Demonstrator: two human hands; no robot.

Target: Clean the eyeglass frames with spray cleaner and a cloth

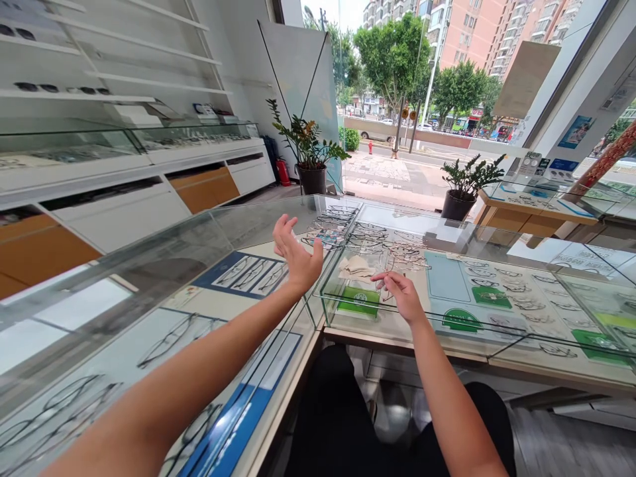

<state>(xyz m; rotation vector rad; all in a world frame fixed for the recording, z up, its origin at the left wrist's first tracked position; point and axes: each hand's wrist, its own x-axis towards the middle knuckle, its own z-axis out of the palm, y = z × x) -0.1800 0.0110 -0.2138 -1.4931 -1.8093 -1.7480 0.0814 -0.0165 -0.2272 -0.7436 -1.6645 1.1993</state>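
My left hand (298, 257) is raised above the glass showcase, fingers apart, with nothing in it. Beyond it, several eyeglass frames (342, 215) are laid out in rows. My right hand (403, 295) pinches a thin-rimmed pair of eyeglasses (381, 285) over the right-hand counter; its outline blends with the frames behind. Just left of these eyeglasses lies a crumpled beige cloth (355, 268) on the glass. A green card (358, 300) shows below the cloth, inside the case.
Two glass showcases meet at a corner in front of me, the left one (199, 228) running along my left arm. Several more frames (527, 301) sit in the right case. Potted plants (312, 179) stand beyond, near the glass front. A wall display (114, 205) lines the left.
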